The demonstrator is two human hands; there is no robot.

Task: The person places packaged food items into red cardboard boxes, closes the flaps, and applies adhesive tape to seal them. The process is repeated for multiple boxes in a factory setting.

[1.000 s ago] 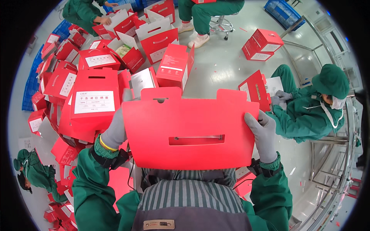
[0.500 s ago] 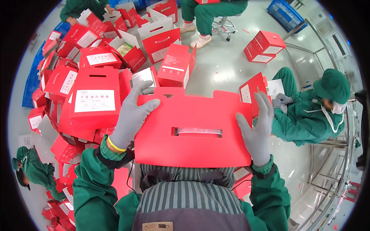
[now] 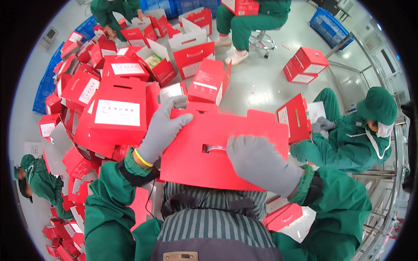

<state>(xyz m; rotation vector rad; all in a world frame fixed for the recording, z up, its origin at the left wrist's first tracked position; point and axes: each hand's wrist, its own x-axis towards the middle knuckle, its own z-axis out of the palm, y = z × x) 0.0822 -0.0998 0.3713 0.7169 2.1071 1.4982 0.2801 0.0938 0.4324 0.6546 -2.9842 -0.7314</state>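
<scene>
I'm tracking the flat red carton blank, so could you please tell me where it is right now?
In the head view the flat red carton blank lies mid-frame over the striped apron, under the left hand and right hand.

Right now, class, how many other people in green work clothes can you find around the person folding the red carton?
4: one seated at the right, one at the lower left edge, one on a stool at top centre, one at the top left. Others may be hidden beyond the frame.
</scene>
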